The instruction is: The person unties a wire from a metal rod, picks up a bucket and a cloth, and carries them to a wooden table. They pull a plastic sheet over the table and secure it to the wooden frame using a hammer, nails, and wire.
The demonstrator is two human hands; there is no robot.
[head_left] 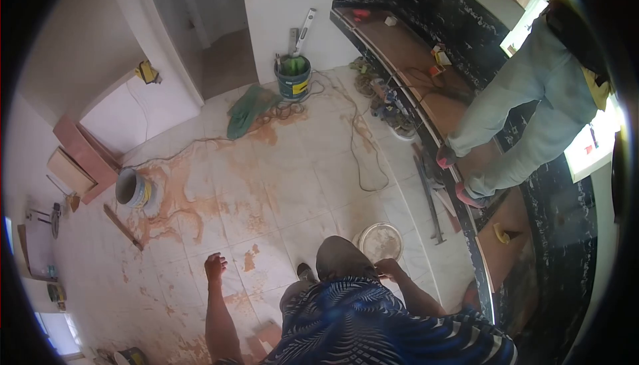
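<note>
My left hand (215,267) hangs over the tiled floor (293,212) at the left of my body. Its fingers are loosely bent and slightly apart, with nothing visible in them. My right hand (386,268) is beside my right knee, close to a round, pale bucket or lid (381,242) on the floor. The fingers there are small and partly hidden by the leg, so whether they touch the rim I cannot make out.
Another person (526,99) stands on the brown-topped counter (446,109) at the right. Around the floor are a tool-filled bucket (293,85), a green sack (253,109), a grey bucket (133,188), a wood strip (123,227), cables (356,142) and long bars (429,195).
</note>
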